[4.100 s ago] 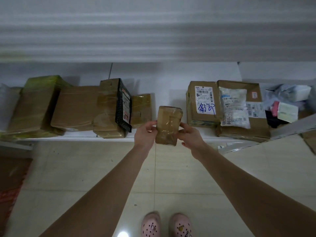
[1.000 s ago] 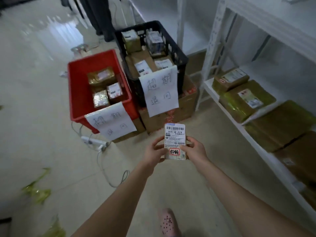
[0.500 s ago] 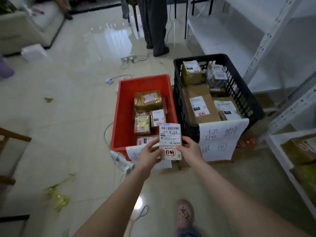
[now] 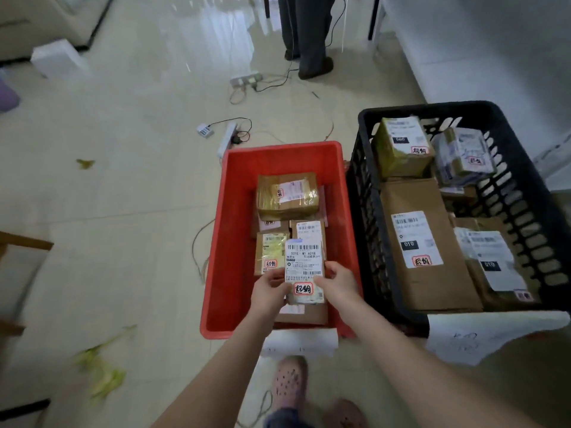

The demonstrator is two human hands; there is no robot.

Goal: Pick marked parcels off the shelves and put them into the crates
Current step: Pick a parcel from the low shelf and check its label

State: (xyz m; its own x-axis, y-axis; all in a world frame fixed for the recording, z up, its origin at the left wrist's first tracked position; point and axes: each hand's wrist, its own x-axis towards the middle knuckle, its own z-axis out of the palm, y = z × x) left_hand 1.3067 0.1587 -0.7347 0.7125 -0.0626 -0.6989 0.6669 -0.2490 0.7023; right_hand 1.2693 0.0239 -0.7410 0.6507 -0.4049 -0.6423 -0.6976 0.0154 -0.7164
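Note:
A small parcel with a white shipping label and a red-circled mark faces me, held upright over the near half of the red crate. My left hand grips its left edge and my right hand grips its right edge. Inside the red crate lie several brown taped parcels with the same red mark. To the right stands a black slatted crate with several larger marked parcels.
Paper signs hang on the near walls of both crates. Power strips and cables lie on the tiled floor beyond the red crate. A person's legs stand at the far middle. Green scraps lie at left. White shelving is at far right.
I have turned from the shelf with the parcel and walked up to the crates. The parcel, label now facing me, has come over the red crate.

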